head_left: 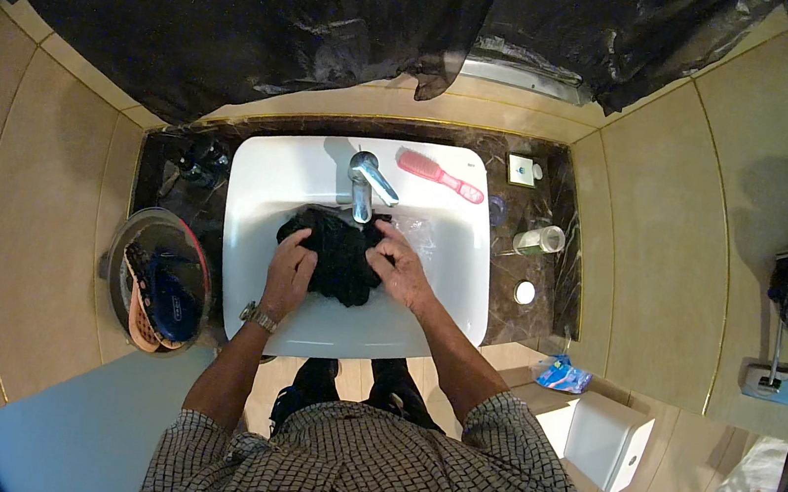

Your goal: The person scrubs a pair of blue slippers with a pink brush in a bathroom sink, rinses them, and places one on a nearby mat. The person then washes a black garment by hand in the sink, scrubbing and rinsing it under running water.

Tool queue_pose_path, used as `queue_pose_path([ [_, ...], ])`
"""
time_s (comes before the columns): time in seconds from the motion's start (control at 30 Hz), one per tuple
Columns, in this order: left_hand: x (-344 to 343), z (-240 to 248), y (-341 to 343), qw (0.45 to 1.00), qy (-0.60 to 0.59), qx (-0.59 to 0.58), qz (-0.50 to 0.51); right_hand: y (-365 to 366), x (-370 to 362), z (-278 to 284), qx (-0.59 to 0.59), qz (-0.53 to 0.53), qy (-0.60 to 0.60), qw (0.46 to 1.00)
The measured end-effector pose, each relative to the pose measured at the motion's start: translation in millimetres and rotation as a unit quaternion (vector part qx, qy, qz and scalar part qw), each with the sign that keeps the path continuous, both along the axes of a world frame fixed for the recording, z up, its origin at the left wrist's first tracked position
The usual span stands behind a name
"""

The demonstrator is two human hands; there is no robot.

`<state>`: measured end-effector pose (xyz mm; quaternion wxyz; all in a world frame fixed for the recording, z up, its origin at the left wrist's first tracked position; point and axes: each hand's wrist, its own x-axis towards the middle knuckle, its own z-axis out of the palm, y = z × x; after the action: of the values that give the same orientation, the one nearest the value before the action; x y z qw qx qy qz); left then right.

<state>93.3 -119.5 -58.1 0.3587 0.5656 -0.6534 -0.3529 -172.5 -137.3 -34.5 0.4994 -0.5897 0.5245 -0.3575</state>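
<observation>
A bunched black cloth (pixel 344 264) lies in the white washbasin (pixel 250 322), under the chrome tap (pixel 363 182). At its left edge, my left hand (pixel 289 277) has bent fingers closed on the fabric; a metal watch (pixel 259 316) circles that wrist. My right hand (pixel 398 268) grips the cloth's right side between thumb and fingers. Some fingertips are hidden by the dark folds. Beside the right fingers, what looks like clear water or suds (pixel 415 234) shows in the basin. A pink hairbrush (pixel 441 176) rests on the basin's back right rim.
Left of the basin stands a round bucket (pixel 119 255) with clogs or slippers (pixel 170 301) inside. The dark counter (pixel 554 237) on the right bears a glass jar (pixel 540 240), a white lid (pixel 524 292) and a small box (pixel 523 171). A white toilet cistern (pixel 609 439) is at lower right.
</observation>
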Motion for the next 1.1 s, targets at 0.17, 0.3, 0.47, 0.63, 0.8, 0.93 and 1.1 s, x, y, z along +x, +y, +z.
queue_pose_path([
  [0.17, -21, 45, -11, 0.992, 0.078, 0.035, 0.094, 32, 24, 14, -0.024, 0.098, 0.078, 0.992],
  [0.3, -29, 33, -21, 0.941, -0.316, 0.114, -0.046, 37, 35, 26, -0.043, 0.021, 0.137, 0.989],
  [0.47, -25, -11, -4, 0.913, -0.402, -0.061, -0.023, 22, 37, -16, -0.180, -0.009, 0.360, 0.916],
  [0.63, -28, -62, 2, 0.937, -0.344, -0.063, 0.009, 10, 49, -54, -0.088, -0.015, 0.380, 0.921],
  [0.8, -36, -60, -21, 0.931, -0.366, -0.006, -0.008, -15, 47, -56, -0.132, -0.027, 0.378, 0.916],
  [0.93, -49, -33, -53, 0.920, -0.366, 0.137, -0.028, -33, 45, -76, -0.105, -0.030, 0.399, 0.911],
  [1.1, -38, -66, -76, 0.931, -0.323, 0.152, -0.077, -57, 48, -64, -0.049, -0.051, 0.303, 0.950],
])
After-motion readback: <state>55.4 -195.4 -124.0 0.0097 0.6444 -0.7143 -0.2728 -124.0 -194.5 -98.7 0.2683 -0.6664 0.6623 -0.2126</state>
